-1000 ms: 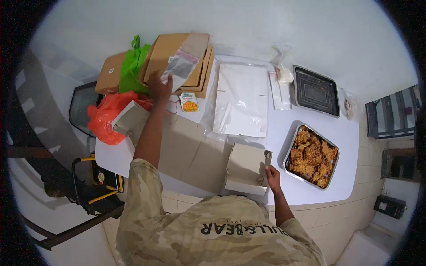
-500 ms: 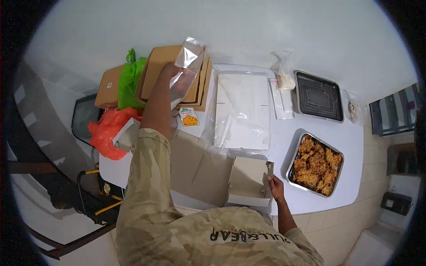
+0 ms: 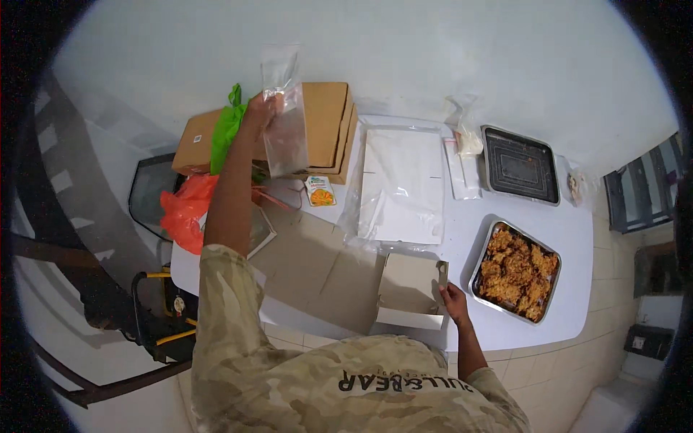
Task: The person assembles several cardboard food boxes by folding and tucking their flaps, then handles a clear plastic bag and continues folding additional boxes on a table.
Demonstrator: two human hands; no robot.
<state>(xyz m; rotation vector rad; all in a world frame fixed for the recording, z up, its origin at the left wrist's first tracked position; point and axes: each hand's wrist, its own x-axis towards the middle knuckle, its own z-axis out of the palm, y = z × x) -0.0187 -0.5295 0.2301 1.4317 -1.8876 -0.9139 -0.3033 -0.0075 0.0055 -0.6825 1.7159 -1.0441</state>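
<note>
Raised over the back left of the table, my left hand is closed on a clear plastic bag, which hangs down in front of the brown cardboard boxes. My right hand grips the right wall of a small open carton, grey inside with a white front flap, at the table's near edge. Nothing lies inside that carton. To its right rests a metal tray heaped with brown fried food.
Flat white cartons in clear plastic lie mid-table. A dark baking tray stands at the back right. Around my left arm are a green bag, a red plastic bag and a small printed packet. The table ends close to my body.
My left hand has moved left and slightly up with the plastic bag, which now hangs straighter. My right hand keeps its grip on the carton. The whole view has shifted slightly.
</note>
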